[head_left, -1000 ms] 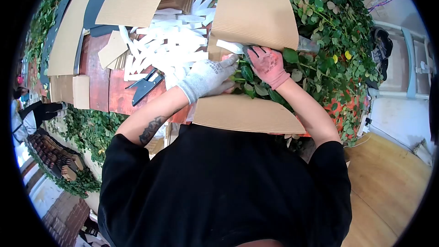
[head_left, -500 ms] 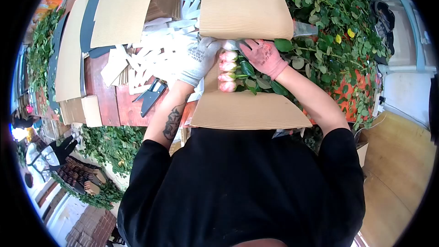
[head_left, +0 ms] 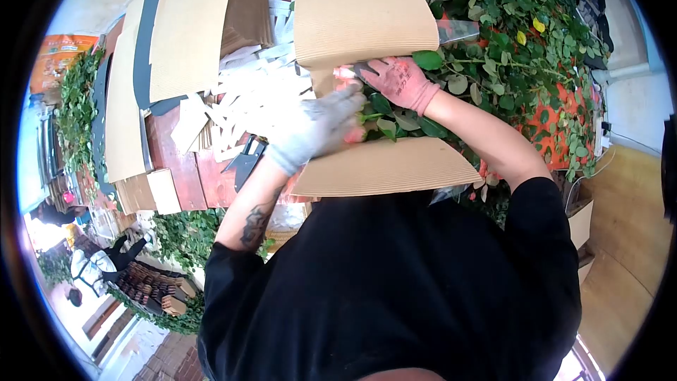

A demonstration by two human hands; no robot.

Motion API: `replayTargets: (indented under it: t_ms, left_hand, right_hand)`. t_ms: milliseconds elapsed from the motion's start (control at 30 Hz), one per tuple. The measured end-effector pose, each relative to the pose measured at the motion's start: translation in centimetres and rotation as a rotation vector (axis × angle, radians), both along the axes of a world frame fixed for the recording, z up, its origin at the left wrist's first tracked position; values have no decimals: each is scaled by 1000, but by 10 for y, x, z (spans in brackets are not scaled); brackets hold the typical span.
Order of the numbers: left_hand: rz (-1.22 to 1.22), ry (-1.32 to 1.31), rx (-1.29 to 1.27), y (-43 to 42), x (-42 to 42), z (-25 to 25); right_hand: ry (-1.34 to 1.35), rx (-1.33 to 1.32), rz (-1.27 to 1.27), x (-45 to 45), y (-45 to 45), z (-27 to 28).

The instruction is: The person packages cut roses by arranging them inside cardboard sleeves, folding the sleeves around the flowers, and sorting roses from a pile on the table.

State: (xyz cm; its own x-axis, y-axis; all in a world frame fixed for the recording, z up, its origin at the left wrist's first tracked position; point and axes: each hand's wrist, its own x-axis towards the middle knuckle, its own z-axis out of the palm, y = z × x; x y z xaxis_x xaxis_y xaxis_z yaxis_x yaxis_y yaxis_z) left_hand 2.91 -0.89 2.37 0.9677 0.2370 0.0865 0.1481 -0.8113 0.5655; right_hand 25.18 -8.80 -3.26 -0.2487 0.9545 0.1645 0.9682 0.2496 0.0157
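My left hand (head_left: 317,127), in a white-grey glove, is smeared by motion over the row of pink roses. It hides most of the blooms, and its fingers are not clear. One pink rose (head_left: 353,134) shows below the fingertips, and another bloom shows at the top of the row. My right hand (head_left: 399,83), in a pink glove with dark fingertips, has its fingers closed at that top bloom, with leafy stems beneath it. The roses lie on a corrugated cardboard sheet, between its upper flap (head_left: 365,14) and its lower flap (head_left: 388,167).
White paper strips (head_left: 264,74) are heaped at left, near a black tool (head_left: 247,161) on the red table (head_left: 176,162). Cardboard sheets (head_left: 194,28) stand farther left. Leafy rose stems (head_left: 508,49) cover the right side. Another person (head_left: 95,268) is at far left.
My left hand has moved from the top of the rose row down over the blooms. The right hand stays near the top bloom. The whole view has shifted slightly.
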Motion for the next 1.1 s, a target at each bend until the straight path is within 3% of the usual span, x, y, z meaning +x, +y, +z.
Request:
replayTargets:
  t_ms: [33,100,200,367,400,467,533,600,667,767,800,867,933,1000,1033,1100]
  left_hand:
    - [4,-3,6,-4,6,3]
    - [-3,296,-38,-7,15,10]
    - [-41,262,-19,-6,8,0]
    - [-21,230,109,-3,19,0]
    - [40,273,170,-2,23,-1]
    - [21,304,135,2,24,1]
    - [52,456,110,0,28,17]
    - [61,440,111,-2,27,14]
    - [72,424,109,-5,25,12]
    - [89,375,81,-7,24,11]
    - [96,341,77,-6,22,9]
    - [92,287,67,-5,24,6]
    - [111,303,88,-7,24,8]
    - [118,343,75,-7,25,8]
    - [105,318,73,-6,23,7]
    - [80,247,111,-4,22,2]
  right_hand:
    - [-3,6,4,0,0,1]
    - [-28,25,17,2,-2,2]
    - [92,185,76,6,-4,-9]
    - [-41,142,67,1,-2,4]
    - [-73,-97,35,-2,0,12]
    - [156,243,150,3,-6,26]
    - [155,305,162,9,-29,46]
    - [165,369,182,12,-49,87]
    - [37,-368,-174,17,-60,141]
    - [-38,-603,-377,37,-66,111]
    - [-48,-601,-397,41,-72,96]
    - [-190,-197,-310,47,-82,62]
    - [141,-139,-347,48,-83,56]
    - [198,-344,-318,50,-75,55]
    - [-30,-183,-280,50,-73,52]
    - [-59,-315,-301,52,-74,59]
